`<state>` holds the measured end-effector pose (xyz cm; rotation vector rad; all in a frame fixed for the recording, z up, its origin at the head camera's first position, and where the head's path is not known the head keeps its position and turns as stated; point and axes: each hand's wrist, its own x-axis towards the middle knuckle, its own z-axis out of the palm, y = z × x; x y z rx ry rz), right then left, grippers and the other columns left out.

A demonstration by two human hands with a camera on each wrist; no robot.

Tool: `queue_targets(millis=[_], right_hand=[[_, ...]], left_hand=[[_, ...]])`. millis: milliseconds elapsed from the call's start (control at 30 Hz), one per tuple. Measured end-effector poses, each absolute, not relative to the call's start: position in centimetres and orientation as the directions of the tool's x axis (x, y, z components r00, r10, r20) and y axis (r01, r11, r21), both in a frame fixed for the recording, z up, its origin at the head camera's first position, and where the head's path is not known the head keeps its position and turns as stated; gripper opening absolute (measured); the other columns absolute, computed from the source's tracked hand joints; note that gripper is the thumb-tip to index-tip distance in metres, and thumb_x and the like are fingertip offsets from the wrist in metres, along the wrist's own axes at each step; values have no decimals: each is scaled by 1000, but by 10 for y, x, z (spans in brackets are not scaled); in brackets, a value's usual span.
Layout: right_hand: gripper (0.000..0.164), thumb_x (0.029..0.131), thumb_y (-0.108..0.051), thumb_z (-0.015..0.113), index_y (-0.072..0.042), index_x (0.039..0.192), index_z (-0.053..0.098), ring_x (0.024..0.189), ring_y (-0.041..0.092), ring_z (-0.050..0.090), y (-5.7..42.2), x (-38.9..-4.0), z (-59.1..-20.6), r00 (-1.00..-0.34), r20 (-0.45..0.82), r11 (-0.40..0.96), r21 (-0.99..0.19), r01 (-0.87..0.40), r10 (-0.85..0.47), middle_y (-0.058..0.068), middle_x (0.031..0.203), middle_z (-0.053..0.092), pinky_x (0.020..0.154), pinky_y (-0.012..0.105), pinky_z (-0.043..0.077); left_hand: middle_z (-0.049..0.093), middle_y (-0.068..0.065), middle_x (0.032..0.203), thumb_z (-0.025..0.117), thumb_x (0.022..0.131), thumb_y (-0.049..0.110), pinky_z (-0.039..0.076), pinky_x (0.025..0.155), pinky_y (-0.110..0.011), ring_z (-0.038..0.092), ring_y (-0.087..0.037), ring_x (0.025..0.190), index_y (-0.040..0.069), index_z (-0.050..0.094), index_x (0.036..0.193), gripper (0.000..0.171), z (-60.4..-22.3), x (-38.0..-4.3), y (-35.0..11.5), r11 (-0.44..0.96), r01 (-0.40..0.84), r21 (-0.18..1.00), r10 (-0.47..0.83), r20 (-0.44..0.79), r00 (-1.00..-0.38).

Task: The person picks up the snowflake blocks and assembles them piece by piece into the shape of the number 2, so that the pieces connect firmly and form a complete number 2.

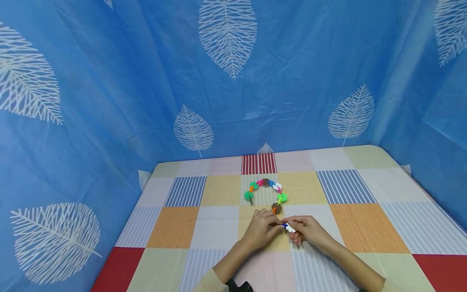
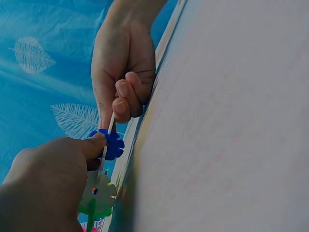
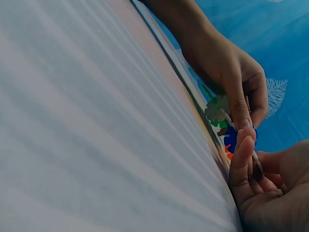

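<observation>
A chain of slotted plastic discs in many colours curves in an open ring on the cloth, from a green disc [image 1: 249, 195] round to a brown disc [image 1: 276, 208] close by the fingers. My left hand [image 1: 260, 229] pinches a blue disc [image 2: 115, 146] between thumb and fingers at the near end of the chain. Opposite it, my right hand [image 1: 310, 231] grips a white disc [image 1: 290, 228], seen edge-on in both wrist views, that meets the blue disc's rim. Fingertips of both hands almost touch there. Fingers partly cover both discs.
A patchwork tablecloth [image 1: 219, 227] covers the table under the hands and chain. Blue curtains [image 1: 292, 81] with white leaf prints hang behind the table and along both sides. A black strap [image 1: 238, 286] shows at the left wrist.
</observation>
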<state>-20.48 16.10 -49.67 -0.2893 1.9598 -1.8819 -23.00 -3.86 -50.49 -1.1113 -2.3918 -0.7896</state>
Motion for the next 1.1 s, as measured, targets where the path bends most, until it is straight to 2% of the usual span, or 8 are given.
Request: queue_targets(millis=[300, 567, 800, 900, 1000, 1100], right_hand=[[37, 98, -20, 46, 9, 119, 55, 47, 7, 48, 159, -211, -500, -878, -85, 156, -988, 12, -472, 8, 63, 57, 41, 18, 42], [35, 98, -16, 45, 13, 117, 54, 46, 6, 48, 158, -216, -500, -864, -73, 136, -991, 5, -497, 5, 61, 57, 40, 16, 40], [36, 98, -16, 44, 12, 119, 53, 47, 8, 50, 159, -213, -498, -858, -84, 147, -989, 10, -507, 10, 65, 60, 41, 19, 44], [36, 99, -21, 43, 7, 117, 57, 45, 9, 52, 164, -211, -499, -867, -50, 236, -969, -78, -496, 9, 63, 61, 40, 24, 46], [33, 98, -26, 46, -2, 113, 63, 47, 9, 52, 171, -212, -498, -888, 48, 371, -897, -240, -457, 2, 64, 61, 41, 27, 47], [28, 93, -27, 56, -9, 111, 65, 55, 7, 53, 181, -214, -500, -878, 144, 436, -824, -361, -456, -4, 74, 62, 46, 25, 47]], left_hand=[[60, 9, 74, 71, 81, 25, 32, 68, -18, 48, -4, 70, 14, 66, 75, 13, -509, -226, -38, 465, 811, 355, 558, 593, -580], [59, 10, 71, 71, 79, 26, 35, 70, -18, 50, -4, 67, 15, 64, 73, 15, -508, -225, -36, 510, 811, 287, 543, 624, -562], [60, 13, 72, 68, 82, 33, 36, 73, -16, 49, 1, 68, 17, 69, 75, 17, -505, -226, -39, 527, 810, 258, 561, 609, -560], [62, 9, 76, 66, 84, 33, 39, 77, -21, 53, -2, 72, 10, 69, 96, 26, -500, -231, -45, 491, 768, 411, 512, 578, -636], [63, 0, 87, 68, 83, 31, 43, 79, -31, 56, -12, 80, 2, 54, 121, 50, -494, -245, -60, 504, 619, 602, 337, 523, -783], [60, -8, 105, 73, 79, 31, 44, 83, -40, 54, -23, 94, -1, 39, 133, 72, -494, -263, -80, 577, 434, 692, 179, 412, -894]])
